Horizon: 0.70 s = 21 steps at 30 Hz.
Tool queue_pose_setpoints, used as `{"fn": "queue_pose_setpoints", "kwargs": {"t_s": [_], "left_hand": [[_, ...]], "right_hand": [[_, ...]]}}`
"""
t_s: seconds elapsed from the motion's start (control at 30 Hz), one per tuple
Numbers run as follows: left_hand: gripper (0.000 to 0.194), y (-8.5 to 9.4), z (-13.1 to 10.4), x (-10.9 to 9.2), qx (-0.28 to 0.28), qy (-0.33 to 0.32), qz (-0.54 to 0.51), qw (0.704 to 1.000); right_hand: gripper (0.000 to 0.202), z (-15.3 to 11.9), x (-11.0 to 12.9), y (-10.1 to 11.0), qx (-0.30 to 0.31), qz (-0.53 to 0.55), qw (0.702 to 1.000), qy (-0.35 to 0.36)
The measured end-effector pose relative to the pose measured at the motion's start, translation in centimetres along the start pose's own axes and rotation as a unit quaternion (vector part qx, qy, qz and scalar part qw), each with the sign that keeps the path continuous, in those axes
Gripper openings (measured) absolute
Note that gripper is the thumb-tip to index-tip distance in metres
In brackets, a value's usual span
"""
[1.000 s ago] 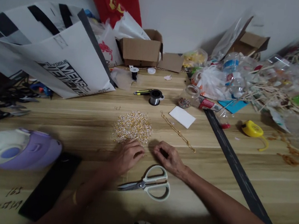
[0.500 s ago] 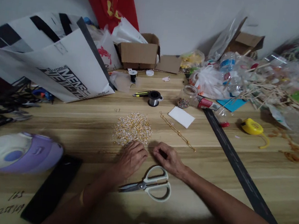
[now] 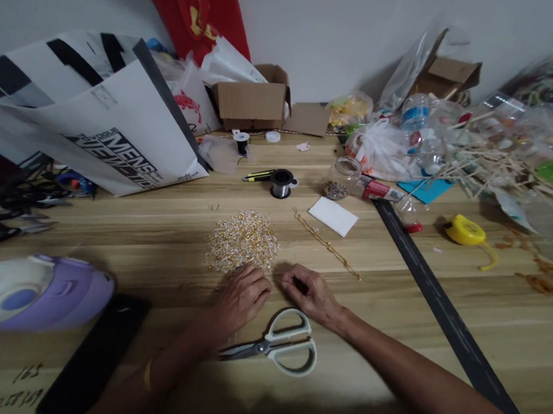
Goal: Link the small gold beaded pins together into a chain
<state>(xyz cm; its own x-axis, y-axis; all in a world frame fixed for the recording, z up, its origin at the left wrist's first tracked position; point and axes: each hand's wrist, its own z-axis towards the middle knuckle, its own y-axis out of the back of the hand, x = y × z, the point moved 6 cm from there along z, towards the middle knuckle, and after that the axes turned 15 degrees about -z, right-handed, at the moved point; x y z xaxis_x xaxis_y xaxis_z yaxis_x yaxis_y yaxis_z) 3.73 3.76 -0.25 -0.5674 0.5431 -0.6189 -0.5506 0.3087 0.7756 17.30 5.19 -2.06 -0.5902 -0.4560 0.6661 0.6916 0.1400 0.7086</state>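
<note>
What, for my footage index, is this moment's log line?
left hand: at bead pile | right hand: curled | white-handled scissors: unheld

I see left hand [image 3: 244, 294] knuckles up, half curled; right hand [image 3: 313, 294] curled at its three o'clock, near, apart. Left forearm [image 3: 181, 352] enters from seven o'clock, right forearm [image 3: 402, 373] from four.

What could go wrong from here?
The left hand is at the near edge of the loose pile of small gold and clear bead-like pieces, so a sweep might scatter them. The metal-bladed scissors with pale handles lie close by, blades toward the left forearm, which could nudge them.
</note>
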Motion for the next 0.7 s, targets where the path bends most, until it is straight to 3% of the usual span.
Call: {"fn": "queue_pose_setpoints", "kwargs": {"t_s": [0.57,0.7], "left_hand": [[0.016,-0.27,0.38,0.28,0.031,-0.011,0.017,0.999],[0.011,-0.23,0.48,0.45,0.019,-0.001,-0.019,1.0]], "right_hand": [[0.012,0.1,-0.21,-0.05,0.001,0.015,1.0,-0.009],[0.014,0.08,-0.31,-0.08,0.002,0.017,1.0,-0.011]]}}
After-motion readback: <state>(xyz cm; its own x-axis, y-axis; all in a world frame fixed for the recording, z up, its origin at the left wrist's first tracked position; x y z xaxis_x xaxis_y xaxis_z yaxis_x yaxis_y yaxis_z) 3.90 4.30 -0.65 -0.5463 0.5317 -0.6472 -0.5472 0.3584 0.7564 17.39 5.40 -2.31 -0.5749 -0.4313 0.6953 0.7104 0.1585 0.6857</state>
